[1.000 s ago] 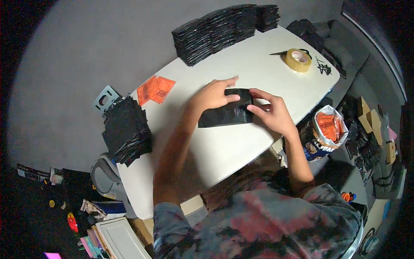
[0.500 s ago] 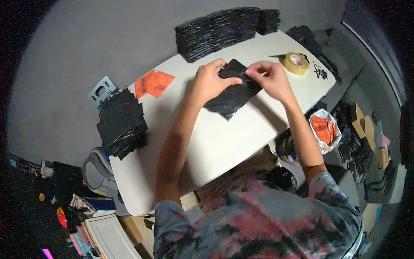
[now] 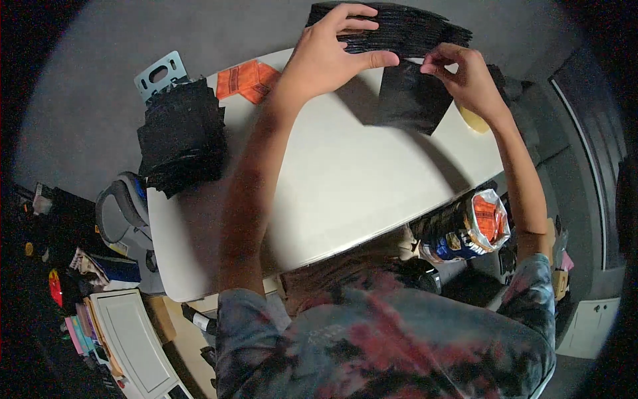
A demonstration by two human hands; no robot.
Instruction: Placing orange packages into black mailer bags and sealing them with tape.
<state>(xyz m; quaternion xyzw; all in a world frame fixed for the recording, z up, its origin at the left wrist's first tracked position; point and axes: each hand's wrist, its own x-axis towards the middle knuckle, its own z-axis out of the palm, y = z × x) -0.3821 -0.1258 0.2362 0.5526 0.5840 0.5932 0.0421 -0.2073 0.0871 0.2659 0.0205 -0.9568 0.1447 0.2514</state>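
A flat black plastic packet is held up over the far right part of the white table. My right hand pinches it at its upper right edge, thumb against fingers. Beside the packet's upper left corner is the thumb tip of my left hand, whose fingers are spread and stretched out. I cannot tell whether that thumb touches the packet. Just behind both hands stands a long row of stacked black packets, partly covered by my left fingers. A narrow white strip shows between the thumb and my right fingertips.
Orange printed packets lie at the far left edge, close to a pile of black packets. A yellowish tape roll is partly hidden by my right wrist. Below the table's right edge stands an open bag holding orange packets.
My view has shifted. Both hands have moved farther toward the back row with the black packet. My left hand has let go of it and spread its fingers; the right still pinches it.
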